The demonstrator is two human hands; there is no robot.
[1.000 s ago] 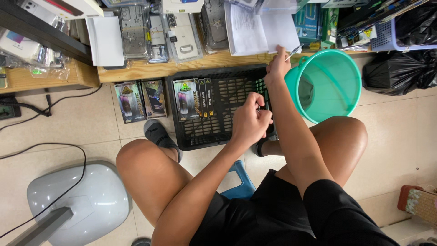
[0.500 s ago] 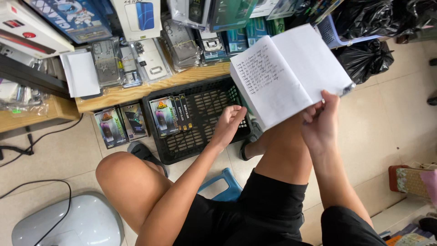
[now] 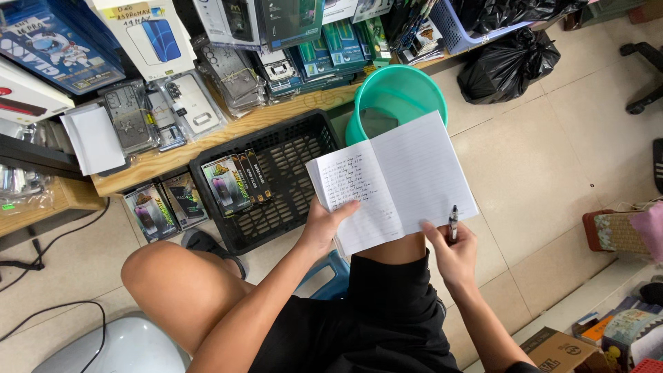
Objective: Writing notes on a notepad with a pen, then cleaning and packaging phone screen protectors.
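1. Open notebook [image 3: 392, 181] sits above the lap, spread flat, its left page lined with small handwriting and its right page blank.
2. Left hand [image 3: 324, 224] clamps the notebook's lower left edge, thumb lying across the written page.
3. Right hand [image 3: 449, 257] props the lower right corner from underneath while pinching a dark pen [image 3: 453, 222] upright against the paper, so both hands are closed and set apart at opposite corners.
4. To write cleanly here, I'd judge the book wants firmer backing, say the thigh, since thin pages flex under a nib.
5. The left thumb looks well placed to keep the spine from folding shut.
6. Just beyond the notebook stands a smooth teal plastic bucket [image 3: 407, 93], round and glossy.
7. Beside it, a black lattice plastic crate [image 3: 290, 155] holds slim glossy boxes [image 3: 238, 183].
8. A rough wooden shelf edge [image 3: 235, 131] carries clear-packed phone cases [image 3: 159, 110].
9. Crinkled black bags [image 3: 507, 59] slump near the pale floor tiles.
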